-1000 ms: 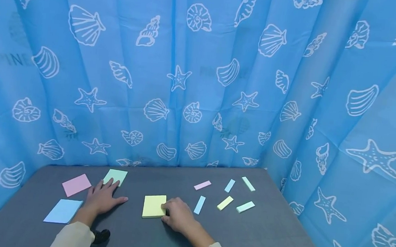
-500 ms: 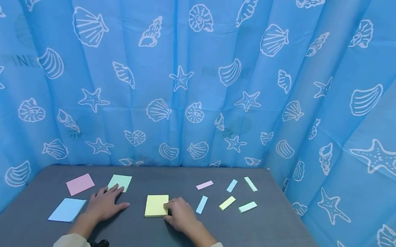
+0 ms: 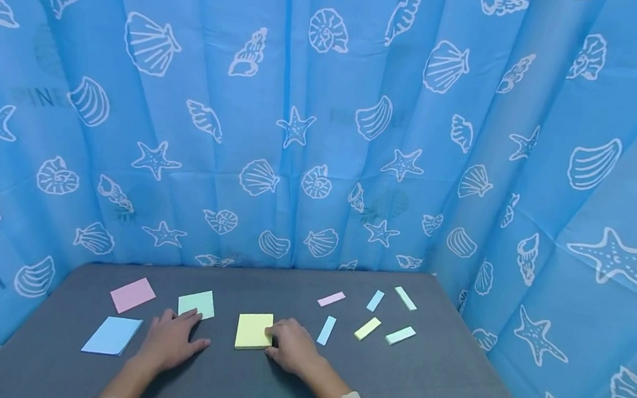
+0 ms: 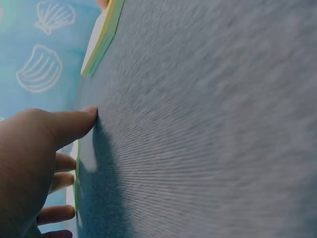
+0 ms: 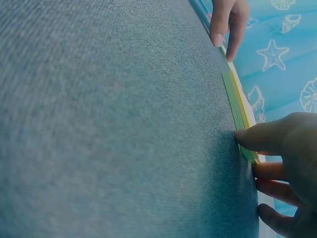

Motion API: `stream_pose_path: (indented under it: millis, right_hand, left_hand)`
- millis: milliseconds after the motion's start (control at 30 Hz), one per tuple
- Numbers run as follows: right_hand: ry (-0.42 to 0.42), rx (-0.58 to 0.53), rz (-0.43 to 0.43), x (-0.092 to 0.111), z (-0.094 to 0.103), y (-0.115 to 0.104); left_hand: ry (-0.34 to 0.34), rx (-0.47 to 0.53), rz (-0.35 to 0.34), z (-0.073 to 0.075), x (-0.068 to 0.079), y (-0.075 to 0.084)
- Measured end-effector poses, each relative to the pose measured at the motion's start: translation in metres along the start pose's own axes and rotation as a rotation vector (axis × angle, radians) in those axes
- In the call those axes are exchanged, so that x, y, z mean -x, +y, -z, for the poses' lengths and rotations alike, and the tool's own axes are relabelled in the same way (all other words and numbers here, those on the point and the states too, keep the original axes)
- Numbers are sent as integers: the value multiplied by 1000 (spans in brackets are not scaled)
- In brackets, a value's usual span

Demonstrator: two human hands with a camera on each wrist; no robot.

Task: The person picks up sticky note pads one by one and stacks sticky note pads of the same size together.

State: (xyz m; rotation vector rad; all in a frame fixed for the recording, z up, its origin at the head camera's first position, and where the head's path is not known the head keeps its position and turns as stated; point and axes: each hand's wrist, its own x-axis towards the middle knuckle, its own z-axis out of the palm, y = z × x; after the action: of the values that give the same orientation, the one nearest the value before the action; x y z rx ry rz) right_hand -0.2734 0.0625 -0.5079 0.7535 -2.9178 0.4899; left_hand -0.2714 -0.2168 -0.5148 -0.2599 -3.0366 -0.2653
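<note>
A square yellow sticky note pad (image 3: 252, 331) lies mid-table; in the left wrist view its side shows a yellow layer over green ones. My right hand (image 3: 292, 346) holds it by the right edge, the thumb (image 5: 250, 139) at the near side and the fingers round the far corner. Further left, a light green sticky note pad (image 3: 197, 302) lies under the fingertips of my left hand (image 3: 166, 340). The left fingers are spread and extended over its near edge, with the thumb (image 4: 77, 124) stretched out towards the yellow pad and touching the table.
On the left lie a pink sticky note pad (image 3: 132, 295) and a light blue one (image 3: 112, 336). Several narrow strip pads, including a pink strip (image 3: 331, 299) and a yellow strip (image 3: 367, 328), are scattered right of centre. A blue shell-patterned curtain (image 3: 302, 128) hangs behind the grey table (image 3: 233, 391).
My left hand has drawn back towards me, and the green pad has slid nearer with it. The right hand keeps its hold on the yellow pad. The head view has shifted slightly.
</note>
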Motion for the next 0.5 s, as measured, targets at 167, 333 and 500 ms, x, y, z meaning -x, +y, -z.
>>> stream_pose_path:
  millis: [167,333,500]
  right_hand:
    - [-10,-10,-1,1,1,0]
    - [-4,-7,-3,0,2,-1]
    - [15,-5,-1,1,1,-2]
  left_hand:
    - [4,-32,-32,0,8,6]
    - [18,-41,-57,0,13,11]
    - [49,-5,-72,1,13,10]
